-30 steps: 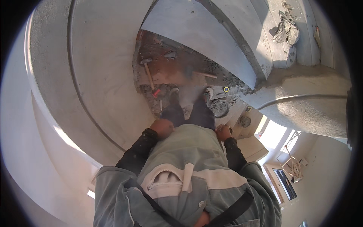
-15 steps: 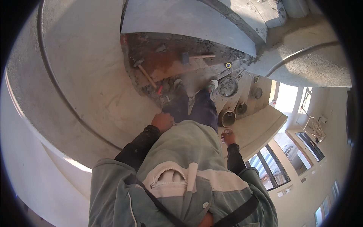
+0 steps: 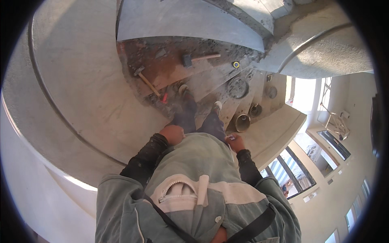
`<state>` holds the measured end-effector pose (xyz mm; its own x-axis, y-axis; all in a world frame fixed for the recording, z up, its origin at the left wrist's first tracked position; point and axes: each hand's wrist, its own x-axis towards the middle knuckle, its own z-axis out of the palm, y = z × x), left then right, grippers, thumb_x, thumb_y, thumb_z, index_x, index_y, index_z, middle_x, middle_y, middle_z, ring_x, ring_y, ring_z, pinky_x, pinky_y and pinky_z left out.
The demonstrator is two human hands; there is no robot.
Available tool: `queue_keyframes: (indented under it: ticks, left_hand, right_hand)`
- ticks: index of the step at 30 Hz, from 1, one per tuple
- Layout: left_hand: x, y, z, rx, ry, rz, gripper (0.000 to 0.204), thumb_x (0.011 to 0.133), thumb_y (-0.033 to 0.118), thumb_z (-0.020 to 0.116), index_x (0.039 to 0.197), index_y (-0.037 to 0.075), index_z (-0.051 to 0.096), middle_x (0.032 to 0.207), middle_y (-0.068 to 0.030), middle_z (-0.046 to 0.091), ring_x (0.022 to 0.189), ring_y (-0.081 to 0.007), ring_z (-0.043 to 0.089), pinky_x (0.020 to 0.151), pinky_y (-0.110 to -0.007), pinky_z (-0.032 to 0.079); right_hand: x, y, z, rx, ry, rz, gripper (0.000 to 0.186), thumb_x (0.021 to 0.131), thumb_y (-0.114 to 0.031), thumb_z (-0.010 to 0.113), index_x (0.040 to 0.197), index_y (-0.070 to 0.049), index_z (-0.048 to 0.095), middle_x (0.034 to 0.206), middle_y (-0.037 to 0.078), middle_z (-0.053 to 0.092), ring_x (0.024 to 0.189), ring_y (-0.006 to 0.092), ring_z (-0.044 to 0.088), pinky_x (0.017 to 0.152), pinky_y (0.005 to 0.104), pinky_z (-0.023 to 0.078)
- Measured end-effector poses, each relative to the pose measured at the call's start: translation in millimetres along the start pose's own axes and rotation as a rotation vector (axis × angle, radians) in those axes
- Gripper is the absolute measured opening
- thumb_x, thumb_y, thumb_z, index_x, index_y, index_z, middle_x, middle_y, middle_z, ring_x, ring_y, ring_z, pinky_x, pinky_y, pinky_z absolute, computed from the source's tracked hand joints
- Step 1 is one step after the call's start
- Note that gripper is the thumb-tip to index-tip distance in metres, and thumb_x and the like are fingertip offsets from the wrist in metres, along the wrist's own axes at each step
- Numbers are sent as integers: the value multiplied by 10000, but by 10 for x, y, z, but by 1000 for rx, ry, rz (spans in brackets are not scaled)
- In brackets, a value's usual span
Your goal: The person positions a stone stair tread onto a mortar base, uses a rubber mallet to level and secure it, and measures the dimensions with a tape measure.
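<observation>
My left hand is closed at the left side of my green-grey jacket's hem, next to my dark trousers. What its fingers hold, if anything, is hidden. On the other side, my right hand has its fingers drawn together by the hem and my right thigh. A small pale bit shows at those fingertips, too small to name. Both forearms are in dark sleeves. My shoes are on the dusty steps below.
A hammer, a red-handled tool, a black-headed mallet and a yellow tape measure lie on the curved steps. To the right stand a mortar pan and several buckets. Curved plastered walls flank the stairs.
My right hand has moved inward to the jacket hem. My right foot has come nearer my body. The whole view has shifted slightly, while my left hand stays by the hem.
</observation>
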<state>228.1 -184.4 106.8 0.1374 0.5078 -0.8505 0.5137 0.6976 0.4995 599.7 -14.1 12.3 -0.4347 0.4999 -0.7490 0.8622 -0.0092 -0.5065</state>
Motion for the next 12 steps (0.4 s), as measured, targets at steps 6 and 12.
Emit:
queue_keyframes:
  ticks: [6, 12]
  left_hand:
    - [364, 224, 334, 94, -91, -49, 365, 992, 349, 580, 1032, 27, 747, 1050, -214, 736, 1031, -406, 687, 891, -492, 526]
    - [752, 330, 573, 23, -121, -62, 435, 954, 439, 600, 1130, 78, 765, 1133, -291, 704, 1093, -388, 684, 977, -499, 502]
  right_hand:
    - [54, -97, -183, -303, -108, -35, 266, 897, -246, 738, 885, 10, 668, 845, 160, 725, 798, 300, 690, 762, 402, 534]
    - [740, 1236, -761, -321, -548, -160, 208, 948, -240, 699, 882, -42, 702, 904, 163, 751, 851, 239, 701, 851, 355, 516]
